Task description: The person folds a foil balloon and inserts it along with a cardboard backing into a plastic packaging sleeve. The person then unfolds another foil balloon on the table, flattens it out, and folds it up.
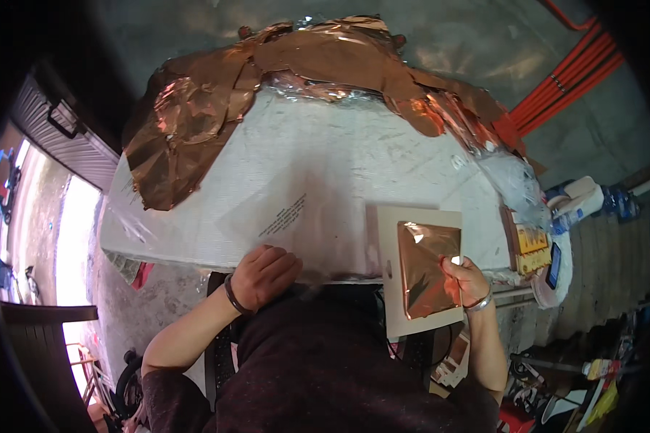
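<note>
My right hand grips the right side of a flat beige card, thumb on top. Against the card lies a folded, shiny copper-coloured foil sheet, pinned under that thumb. Both are tilted over the table's near edge. My left hand is closed, its fingers curled at the near edge of a clear plastic bag with dark print. The bag lies on the white-covered table; the fingertips are partly hidden.
Crumpled copper-coloured foil pieces line the table's far edge and both far corners. Clear plastic wrap, a yellow box and a phone sit at the right. Orange pipes run beyond; a dark chair back stands left.
</note>
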The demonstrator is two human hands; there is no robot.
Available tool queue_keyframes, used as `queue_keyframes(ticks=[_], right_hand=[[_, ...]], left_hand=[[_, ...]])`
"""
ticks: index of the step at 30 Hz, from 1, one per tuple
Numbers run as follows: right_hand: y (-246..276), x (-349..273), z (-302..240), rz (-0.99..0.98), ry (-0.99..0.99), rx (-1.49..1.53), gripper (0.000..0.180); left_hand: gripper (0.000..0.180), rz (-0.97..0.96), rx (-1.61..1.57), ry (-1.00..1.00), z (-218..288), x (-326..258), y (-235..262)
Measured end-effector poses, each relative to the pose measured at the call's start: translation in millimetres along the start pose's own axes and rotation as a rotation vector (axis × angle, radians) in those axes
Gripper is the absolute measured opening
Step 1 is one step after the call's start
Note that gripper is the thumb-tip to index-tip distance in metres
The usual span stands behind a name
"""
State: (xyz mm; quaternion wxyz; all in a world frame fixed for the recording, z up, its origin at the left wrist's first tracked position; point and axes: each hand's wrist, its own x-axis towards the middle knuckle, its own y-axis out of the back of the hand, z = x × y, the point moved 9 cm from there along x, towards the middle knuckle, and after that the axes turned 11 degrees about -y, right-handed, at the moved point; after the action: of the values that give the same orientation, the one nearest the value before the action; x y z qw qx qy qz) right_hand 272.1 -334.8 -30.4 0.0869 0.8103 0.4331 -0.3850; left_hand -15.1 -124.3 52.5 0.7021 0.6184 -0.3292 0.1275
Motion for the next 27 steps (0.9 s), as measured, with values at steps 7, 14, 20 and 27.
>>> queue_keyframes(ticks=[7,14,20,27], right_hand=[[-25,-29,15,0.043,-0.145,-0.111,0.016],[-35,-24,40,-0.085,-0.224,-0.158,0.023],[-31,-17,31,0.099,-0.125,-0.089,0.02],[13,-17,31,0.005,0.029,0.065,0.016]], left_hand=[[0.036,0.095,0.075,-0.202,17,6,-12],[0.023,0.101,0.135,-0.261,33,20,-16],[0.023,0.149,0.097,-0.275,55,22,-27],[0.025,0.163,-0.023,-0.109,24,15,-23]])
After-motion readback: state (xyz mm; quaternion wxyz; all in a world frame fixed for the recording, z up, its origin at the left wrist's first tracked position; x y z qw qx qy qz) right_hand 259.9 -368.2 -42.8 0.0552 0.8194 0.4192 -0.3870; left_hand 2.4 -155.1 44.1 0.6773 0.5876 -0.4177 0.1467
